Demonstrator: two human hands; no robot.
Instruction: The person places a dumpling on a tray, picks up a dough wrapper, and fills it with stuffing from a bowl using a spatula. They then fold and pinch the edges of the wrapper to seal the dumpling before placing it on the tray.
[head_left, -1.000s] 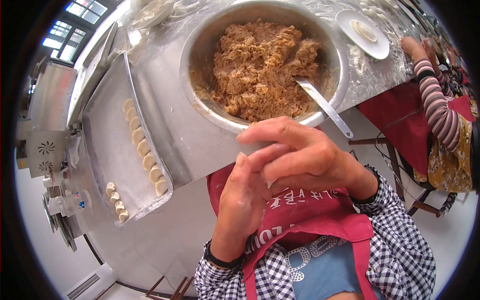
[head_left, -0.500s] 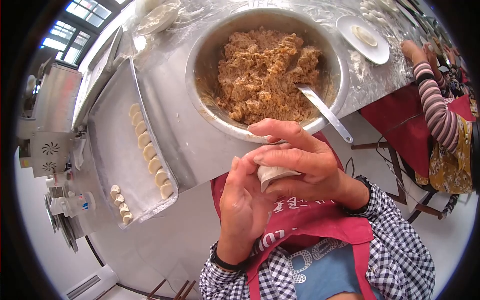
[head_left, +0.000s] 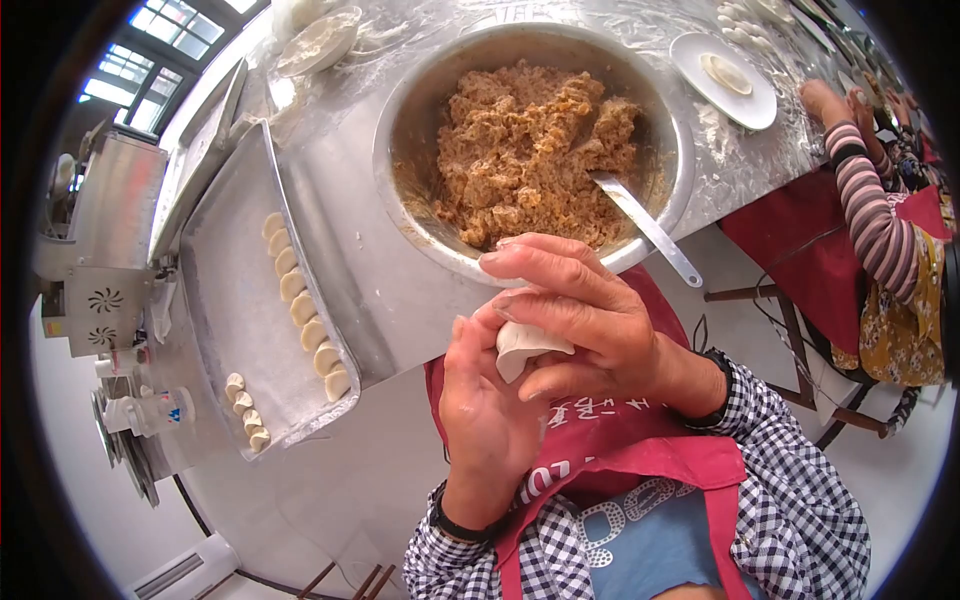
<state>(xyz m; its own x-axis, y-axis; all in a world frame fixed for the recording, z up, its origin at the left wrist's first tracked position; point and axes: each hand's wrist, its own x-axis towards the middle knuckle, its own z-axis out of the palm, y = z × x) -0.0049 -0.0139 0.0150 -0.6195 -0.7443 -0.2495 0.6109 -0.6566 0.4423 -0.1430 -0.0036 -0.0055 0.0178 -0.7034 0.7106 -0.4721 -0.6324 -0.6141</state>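
Observation:
A pale, folded dumpling [head_left: 528, 345] is between my two hands, just in front of the large metal bowl. My right hand [head_left: 590, 320] grips it, with the thumb below and the fingers above. My left hand [head_left: 485, 410] holds it from the other side, its fingertips against the dough and partly hidden. The metal bowl [head_left: 682, 190] contains brown minced filling [head_left: 530, 150], and a metal spoon handle [head_left: 650, 230] leans over its near rim.
At the left lies a metal tray [head_left: 225, 240] with a row of several dumplings [head_left: 302, 308] and a smaller group [head_left: 248, 412]. A white plate [head_left: 755, 105] with a dough wrapper [head_left: 727, 73] stands right. A co-worker's striped sleeve [head_left: 870, 200] shows beyond.
Both hands have shifted slightly left with the dumpling between them. The fingers of my right hand have moved a little over the dough.

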